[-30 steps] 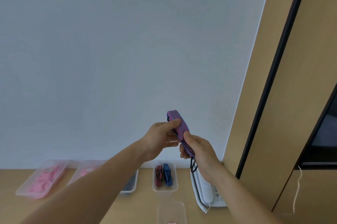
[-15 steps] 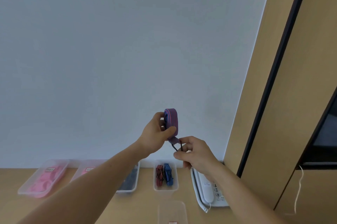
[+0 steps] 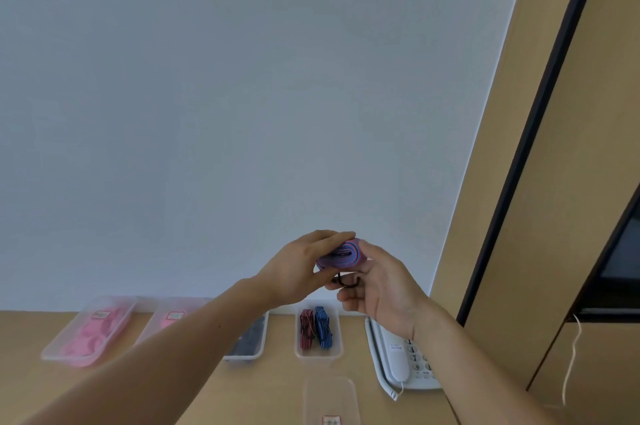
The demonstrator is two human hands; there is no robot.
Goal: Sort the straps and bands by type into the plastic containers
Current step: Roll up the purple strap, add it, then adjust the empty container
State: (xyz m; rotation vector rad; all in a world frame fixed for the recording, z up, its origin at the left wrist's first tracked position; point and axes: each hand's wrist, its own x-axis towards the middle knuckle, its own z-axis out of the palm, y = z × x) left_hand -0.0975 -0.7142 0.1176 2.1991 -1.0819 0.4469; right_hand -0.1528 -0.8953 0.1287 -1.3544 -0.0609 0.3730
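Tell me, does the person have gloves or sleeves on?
No. The left hand and right hand wear no gloves, and both forearms are bare, with no sleeve in view. I see no watch, ring or bracelet either.

strap container on table | telephone just right | another container in front

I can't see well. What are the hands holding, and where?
A rolled purple-and-blue striped fabric strap: the left hand grips its left side, the right hand its right side.
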